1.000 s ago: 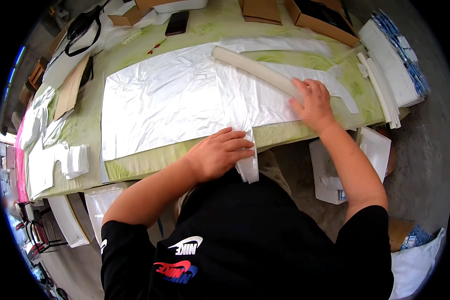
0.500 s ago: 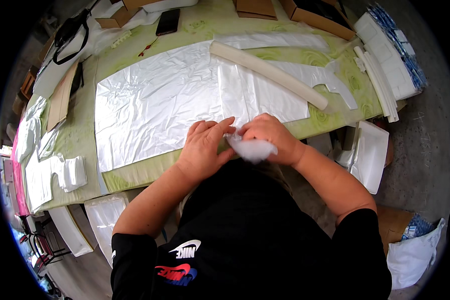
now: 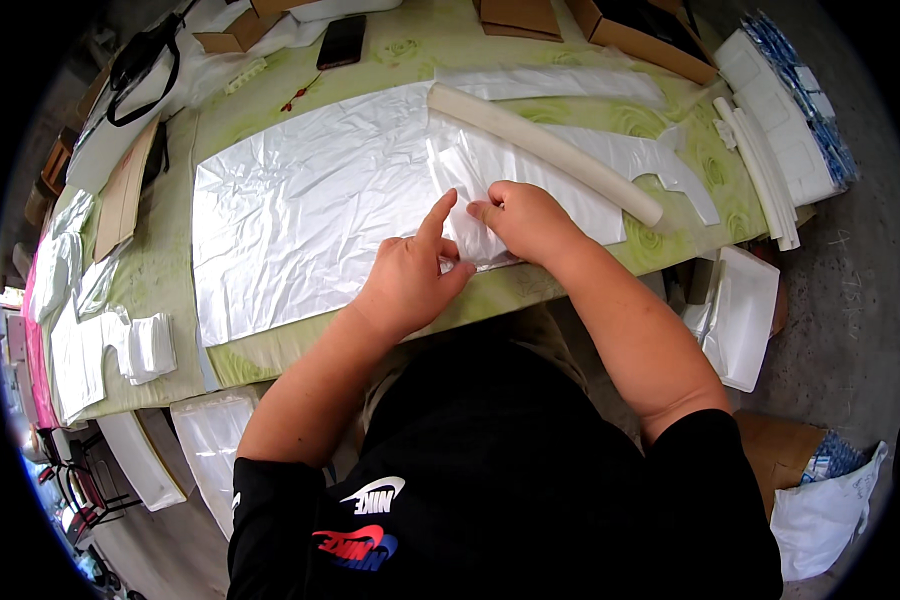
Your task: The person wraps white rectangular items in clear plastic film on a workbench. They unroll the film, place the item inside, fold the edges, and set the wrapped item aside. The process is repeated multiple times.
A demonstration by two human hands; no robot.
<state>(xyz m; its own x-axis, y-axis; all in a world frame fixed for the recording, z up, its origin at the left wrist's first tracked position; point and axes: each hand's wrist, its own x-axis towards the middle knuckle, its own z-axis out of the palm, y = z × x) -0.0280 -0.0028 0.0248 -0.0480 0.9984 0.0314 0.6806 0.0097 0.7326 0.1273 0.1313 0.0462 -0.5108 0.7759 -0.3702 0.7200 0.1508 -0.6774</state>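
Note:
A large white plastic bag, thin and wrinkled, lies spread across the table in front of me. My right hand is closed, pinching a gathered fold of the plastic near the bag's front edge. Just left of it, my left hand rests over the same edge with its index finger stretched out and its thumb apart. Its other fingers are bent and partly hidden. Beyond my right hand, a cream-coloured tube lies slantwise on top of the plastic. Cut-out handles show at the bag's right end.
A green patterned cloth covers the table. Folded white plastic bags lie at the left, near a cardboard sheet. A phone and open cardboard boxes sit at the back. White rolls line the right edge.
My right hand has moved forward and up onto the plastic, and the bunched piece near my body is now over the table. The left index finger has straightened out.

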